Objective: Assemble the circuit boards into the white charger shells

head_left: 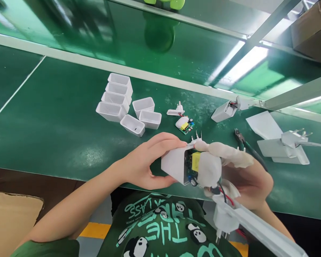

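Observation:
My left hand (147, 162) grips a white plastic charger housing (173, 165) by its closed end. My right hand (238, 171), with white cots on the fingertips, holds a green circuit board (194, 166) with a yellow part at the housing's open mouth. Red and black wires run from the board down to a white plug cover (224, 217) that hangs below my right hand. Both hands are held above the near edge of the green bench (56, 121).
Several empty white housings (123, 103) lie in a cluster at mid bench. A loose board with its plug cover (183, 119) lies behind my hands. Another housing (226, 110), cutters (242, 139) and white plug parts (286, 146) lie to the right. A cardboard box (314, 30) stands far right.

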Demonstrator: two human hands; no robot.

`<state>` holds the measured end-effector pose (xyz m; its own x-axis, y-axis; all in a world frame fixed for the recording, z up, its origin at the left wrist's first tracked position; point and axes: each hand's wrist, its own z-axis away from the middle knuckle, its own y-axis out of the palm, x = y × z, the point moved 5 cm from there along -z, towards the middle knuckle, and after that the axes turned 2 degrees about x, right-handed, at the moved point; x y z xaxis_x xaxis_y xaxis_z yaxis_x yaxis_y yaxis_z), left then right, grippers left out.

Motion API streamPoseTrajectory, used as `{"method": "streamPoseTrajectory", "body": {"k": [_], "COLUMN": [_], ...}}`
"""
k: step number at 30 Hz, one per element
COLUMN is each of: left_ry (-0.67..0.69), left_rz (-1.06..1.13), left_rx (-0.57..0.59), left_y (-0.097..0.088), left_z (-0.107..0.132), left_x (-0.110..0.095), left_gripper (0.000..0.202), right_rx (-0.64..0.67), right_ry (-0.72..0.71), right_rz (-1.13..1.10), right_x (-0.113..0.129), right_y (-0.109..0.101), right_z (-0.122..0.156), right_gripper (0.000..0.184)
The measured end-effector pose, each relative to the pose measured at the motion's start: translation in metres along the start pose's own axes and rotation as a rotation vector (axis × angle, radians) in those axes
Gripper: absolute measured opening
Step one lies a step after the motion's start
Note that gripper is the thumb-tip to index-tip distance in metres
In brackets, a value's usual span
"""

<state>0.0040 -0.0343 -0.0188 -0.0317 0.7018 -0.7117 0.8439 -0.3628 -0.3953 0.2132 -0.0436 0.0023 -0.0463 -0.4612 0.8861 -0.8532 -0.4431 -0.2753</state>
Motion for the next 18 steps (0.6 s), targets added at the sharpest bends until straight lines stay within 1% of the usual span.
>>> {"method": "streamPoseTrajectory", "body": {"k": [2, 4, 5, 7, 8, 9, 10, 11, 12, 15, 16, 18], "left_ry": [-0.051, -0.170, -0.244, -0.386, -0.430, -0.449, -0.447, -0.423, -0.379, -0.212, -0.167, -0.097], "left_rz": [0.015, 0.020, 0.002, -0.072, -0.113, -0.152, -0.184, -0.206, -0.218, -0.230, -0.230, -0.244], "left_rx": [0.010, 0.063, 0.116, 0.262, 0.329, 0.369, 0.377, 0.352, 0.297, 0.066, 0.011, -0.050], "left_y": [0.000, 0.002, 0.004, 0.010, 0.013, 0.015, 0.015, 0.014, 0.012, 0.004, 0.002, 0.001], "left_z": [0.000, 0.000, 0.001, 0.004, 0.006, 0.007, 0.007, 0.007, 0.005, 0.000, -0.001, -0.003], "left_x": [0.000, 0.004, 0.007, 0.013, 0.015, 0.016, 0.017, 0.016, 0.014, 0.005, 0.002, -0.002], "left_gripper": [0.074, 0.069, 0.066, 0.060, 0.057, 0.054, 0.053, 0.056, 0.062, 0.081, 0.082, 0.079], "right_rx": [-0.030, -0.107, -0.158, -0.257, -0.282, -0.288, -0.279, -0.265, -0.247, -0.197, -0.175, -0.133], "right_ry": [0.011, 0.048, 0.066, 0.079, 0.081, 0.084, 0.092, 0.103, 0.117, 0.132, 0.123, 0.100], "right_rz": [-0.075, -0.181, -0.224, -0.245, -0.231, -0.215, -0.201, -0.195, -0.194, -0.197, -0.204, -0.218], "right_x": [0.000, -0.002, -0.003, -0.006, -0.007, -0.008, -0.009, -0.010, -0.011, -0.015, -0.016, -0.017], "right_y": [0.000, -0.001, -0.003, -0.007, -0.008, -0.009, -0.009, -0.009, -0.007, -0.002, 0.001, 0.007], "right_z": [-0.001, -0.001, 0.000, 0.001, 0.001, 0.002, 0.002, 0.002, 0.002, 0.004, 0.004, 0.006], "right_gripper": [0.081, 0.076, 0.074, 0.069, 0.068, 0.068, 0.069, 0.070, 0.072, 0.073, 0.073, 0.074]}}
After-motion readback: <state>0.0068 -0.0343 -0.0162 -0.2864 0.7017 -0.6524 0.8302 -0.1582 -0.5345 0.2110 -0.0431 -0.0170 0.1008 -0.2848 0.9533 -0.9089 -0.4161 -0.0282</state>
